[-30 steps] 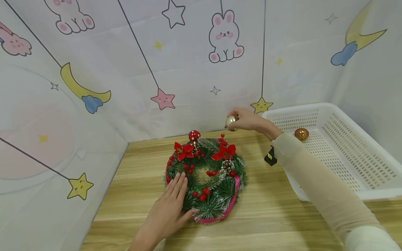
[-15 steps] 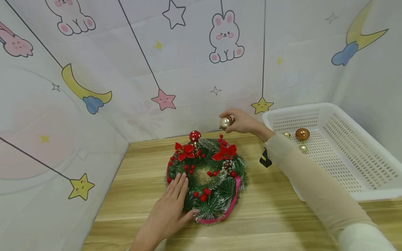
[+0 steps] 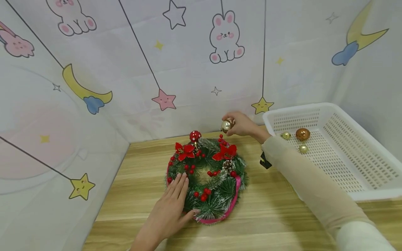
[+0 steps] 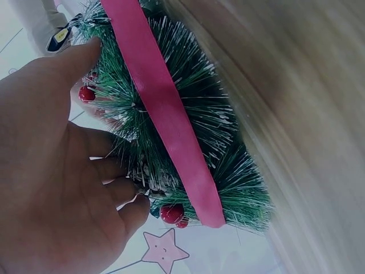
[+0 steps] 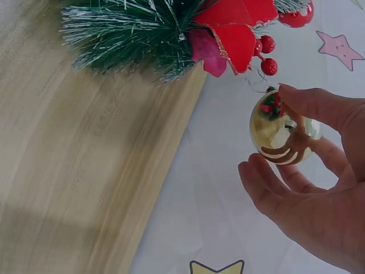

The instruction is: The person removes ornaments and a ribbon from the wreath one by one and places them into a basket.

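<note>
outstretched left hand touches wreath; right hand pinches gold bauble apparently beside it.

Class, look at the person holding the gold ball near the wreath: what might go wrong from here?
1. The glossy gold ball, pinched in the right hand, might slip and fall.
2. It could knock the red berries close by on the wreath.
3. If the left hand lifts off, the wreath might shift.
</note>
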A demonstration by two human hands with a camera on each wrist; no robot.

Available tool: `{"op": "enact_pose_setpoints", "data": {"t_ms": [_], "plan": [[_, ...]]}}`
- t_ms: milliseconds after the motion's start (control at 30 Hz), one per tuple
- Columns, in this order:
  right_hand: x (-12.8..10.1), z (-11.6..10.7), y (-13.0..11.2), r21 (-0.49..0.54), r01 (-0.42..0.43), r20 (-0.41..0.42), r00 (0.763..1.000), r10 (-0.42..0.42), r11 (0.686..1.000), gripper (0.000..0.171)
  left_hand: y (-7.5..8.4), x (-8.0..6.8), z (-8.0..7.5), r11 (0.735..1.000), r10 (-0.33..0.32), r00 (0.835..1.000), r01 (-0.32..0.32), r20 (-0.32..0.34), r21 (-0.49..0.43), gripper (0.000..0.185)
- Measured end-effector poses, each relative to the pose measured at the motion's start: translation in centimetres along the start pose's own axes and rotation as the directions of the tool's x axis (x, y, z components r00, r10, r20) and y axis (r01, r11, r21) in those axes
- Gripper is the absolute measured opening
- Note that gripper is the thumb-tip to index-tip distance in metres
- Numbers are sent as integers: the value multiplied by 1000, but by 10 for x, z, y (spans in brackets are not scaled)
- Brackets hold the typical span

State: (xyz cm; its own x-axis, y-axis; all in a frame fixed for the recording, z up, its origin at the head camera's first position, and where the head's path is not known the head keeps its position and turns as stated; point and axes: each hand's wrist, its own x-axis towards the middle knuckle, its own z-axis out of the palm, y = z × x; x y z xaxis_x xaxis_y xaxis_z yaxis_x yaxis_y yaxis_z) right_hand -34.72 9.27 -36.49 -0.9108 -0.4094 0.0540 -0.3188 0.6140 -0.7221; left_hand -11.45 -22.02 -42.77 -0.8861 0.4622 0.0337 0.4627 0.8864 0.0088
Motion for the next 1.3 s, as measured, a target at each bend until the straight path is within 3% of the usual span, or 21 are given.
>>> {"op": "enact_pose_setpoints", "data": {"t_ms": [367,600,800,1300], "plan": [[-18,-43,-12,94,-10,-56,998,15,996,68,0,0,0,1000,-10,1000,10,7,-1,97],[-40,-59,-18,146,-12,-56,998,20,989,47,0,0,-1,1000,-9,1000,9,14,-7,96],[-62,-75,-22,203,-32,-44,998,41,979,53,1,0,-1,1000,-4,1000,4,12,-7,96],[-117,-115,-13,129,-65,-70,995,74,990,54,1,0,-1,1000,-2,1000,2,6,-7,98]]}}
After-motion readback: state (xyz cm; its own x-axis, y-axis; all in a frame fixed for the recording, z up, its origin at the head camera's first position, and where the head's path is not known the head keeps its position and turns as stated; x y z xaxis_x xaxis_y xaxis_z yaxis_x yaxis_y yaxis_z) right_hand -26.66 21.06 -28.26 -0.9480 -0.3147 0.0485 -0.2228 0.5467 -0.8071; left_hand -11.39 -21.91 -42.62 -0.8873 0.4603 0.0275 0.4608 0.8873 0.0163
